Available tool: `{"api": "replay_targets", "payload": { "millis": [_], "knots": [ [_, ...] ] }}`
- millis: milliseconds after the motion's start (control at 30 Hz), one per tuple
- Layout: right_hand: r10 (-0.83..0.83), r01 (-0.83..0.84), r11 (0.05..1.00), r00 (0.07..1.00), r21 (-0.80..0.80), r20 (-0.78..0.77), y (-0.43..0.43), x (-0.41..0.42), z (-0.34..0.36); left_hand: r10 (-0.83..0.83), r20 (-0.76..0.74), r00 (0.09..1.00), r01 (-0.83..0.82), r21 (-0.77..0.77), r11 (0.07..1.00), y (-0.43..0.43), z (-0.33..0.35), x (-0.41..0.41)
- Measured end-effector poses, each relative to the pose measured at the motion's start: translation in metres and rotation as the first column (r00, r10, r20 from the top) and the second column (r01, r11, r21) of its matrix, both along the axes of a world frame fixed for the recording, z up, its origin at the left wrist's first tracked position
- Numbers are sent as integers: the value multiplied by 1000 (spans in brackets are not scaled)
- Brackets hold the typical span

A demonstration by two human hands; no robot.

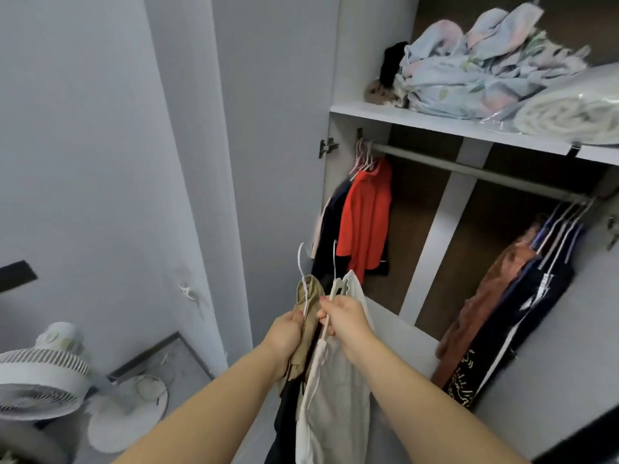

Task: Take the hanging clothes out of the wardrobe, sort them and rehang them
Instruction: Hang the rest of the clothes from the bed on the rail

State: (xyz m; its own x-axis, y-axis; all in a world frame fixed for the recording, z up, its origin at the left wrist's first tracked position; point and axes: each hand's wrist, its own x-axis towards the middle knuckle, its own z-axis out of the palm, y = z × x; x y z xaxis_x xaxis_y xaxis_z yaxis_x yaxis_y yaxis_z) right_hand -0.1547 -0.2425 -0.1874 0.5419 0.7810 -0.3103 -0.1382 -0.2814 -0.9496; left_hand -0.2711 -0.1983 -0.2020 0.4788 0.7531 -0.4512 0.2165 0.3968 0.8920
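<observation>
My left hand (287, 333) grips a tan garment (308, 316) on a white hanger (303, 262), in front of the open wardrobe. My right hand (345, 318) pinches the arm of a cream hanger (330, 309) that carries a white garment (338, 390); a dark garment hangs behind both. On the rail (469, 169), a red top (365, 219) and dark clothes hang at the left end. A brown garment (482, 303) and several dark clothes (532, 316) hang at the right end.
The shelf (402, 117) above the rail holds a pile of pale floral bedding (482, 65) and a rolled white blanket in plastic (569, 115). The open wardrobe door (274, 162) stands at the left. A white floor fan (40, 373) is at the lower left.
</observation>
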Motion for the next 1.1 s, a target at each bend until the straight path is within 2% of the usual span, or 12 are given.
{"api": "replay_targets", "payload": {
  "millis": [100, 167, 333, 467, 567, 767, 867, 967, 1100],
  "knots": [
    [-71, 69, 997, 986, 19, 154, 18, 33, 9, -52, 39, 998, 51, 22, 998, 32, 1, 34],
    [-168, 163, 986, 966, 41, 198, 29, 50, 11, -100, 76, 992, 99, 17, 995, 55, -1, 58],
    [-434, 429, 901, 893, 65, 119, 56, 92, 11, -292, 138, 946, 292, 20, 956, 100, 7, 110],
    [-587, 583, 808, 808, 86, 42, 82, 114, 12, -358, 121, 926, 351, 72, 933, 136, 13, 140],
    [-591, 588, 806, 806, 69, 32, 92, 121, 2, -378, 74, 923, 367, 129, 921, 158, 3, 164],
    [-653, 656, 753, 754, 43, -68, 90, 155, -13, -448, -59, 892, 451, 194, 871, 192, -74, 249],
    [-680, 685, 728, 728, 33, -90, 96, 191, -18, -447, -76, 891, 453, 196, 869, 183, -44, 271],
    [-695, 703, 710, 710, 42, -112, 118, 237, -18, -439, 9, 899, 431, 171, 886, 185, -11, 300],
    [-669, 672, 740, 741, 41, -65, 151, 306, -11, -398, 45, 916, 384, 182, 905, 211, 5, 358]
  ]
}}
